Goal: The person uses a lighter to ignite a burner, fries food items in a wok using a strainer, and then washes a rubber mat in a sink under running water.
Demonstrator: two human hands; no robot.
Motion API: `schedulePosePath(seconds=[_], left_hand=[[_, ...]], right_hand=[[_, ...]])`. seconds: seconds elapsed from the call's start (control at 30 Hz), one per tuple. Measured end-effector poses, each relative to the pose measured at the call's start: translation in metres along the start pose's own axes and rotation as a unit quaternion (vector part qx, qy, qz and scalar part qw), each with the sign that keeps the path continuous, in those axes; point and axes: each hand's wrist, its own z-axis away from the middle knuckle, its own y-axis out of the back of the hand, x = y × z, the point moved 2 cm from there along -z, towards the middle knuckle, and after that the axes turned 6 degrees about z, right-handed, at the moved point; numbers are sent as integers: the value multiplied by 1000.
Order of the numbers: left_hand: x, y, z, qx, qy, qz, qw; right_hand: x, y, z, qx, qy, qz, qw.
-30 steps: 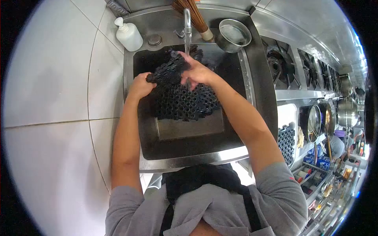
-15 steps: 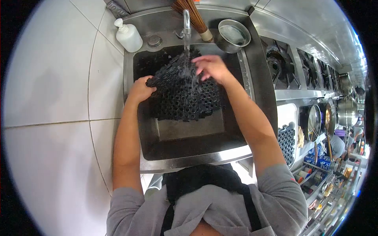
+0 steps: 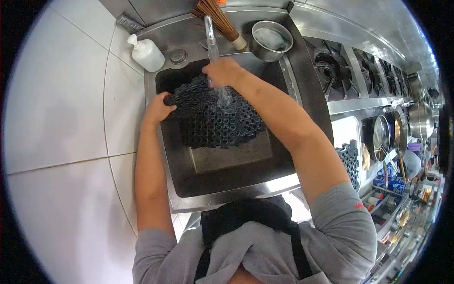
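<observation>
A black rubber mat [image 3: 222, 125] full of round holes lies in the sink [image 3: 231, 158], its upper left part folded or bunched over. My left hand [image 3: 158, 109] is closed on the mat's left edge, thumb on top. At the mat's far edge, my right hand [image 3: 224, 73] is just below the faucet [image 3: 209, 29], its fingers curled on the mat's rim; part of the grip is hidden. Running water strikes around the right hand and splashes onto the mat.
On the sink's back ledge are a white pump bottle [image 3: 147, 55], a bristle brush [image 3: 224, 26] and a metal pot [image 3: 272, 41] with cloudy liquid. Stove burners [image 3: 331, 71] line the right. Beyond the sink's right side, another holed mat [image 3: 349, 163] lies on a white tray.
My right hand has moved left and up, from hovering open above the mat to its far edge under the faucet. My left hand keeps its hold. The view has shifted slightly.
</observation>
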Motion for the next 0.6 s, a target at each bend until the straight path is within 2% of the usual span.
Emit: schedulePosePath(seconds=[0.07,0.13,0.17,0.2,0.23,0.3,0.33,0.4,0.43,0.5,0.53,0.6], left_hand=[[4,9,8,-15,28,1,999],[23,16,7,-27,14,3,1000],[33,22,3,-27,16,8,999],[49,30,1,-18,-31,-15,999],[60,32,1,-10,-76,-37,996],[88,25,-7,-13,-111,-72,991],[96,7,-18,-35,-102,-90,990],[124,-20,-39,-92,-99,-117,984],[143,-24,-48,-123,-104,-127,979],[174,-32,-60,-161,-137,-208,955],[170,-44,-62,-167,-134,-206,955],[171,-53,-80,-133,-224,-155,953]], right_hand=[[5,-2,2,9,18,-9,1000],[14,6,14,16,36,-17,999],[23,15,27,17,-7,-54,998],[29,24,44,12,-50,-91,995],[28,27,61,1,-46,-92,995],[37,39,86,58,-155,-106,981],[46,18,91,57,-152,-104,981],[67,-43,104,81,-199,12,977],[73,-41,111,82,-198,14,977],[87,-37,121,-71,-289,7,955],[80,-38,134,-77,-288,4,955],[83,-29,145,-84,-324,-9,942]])
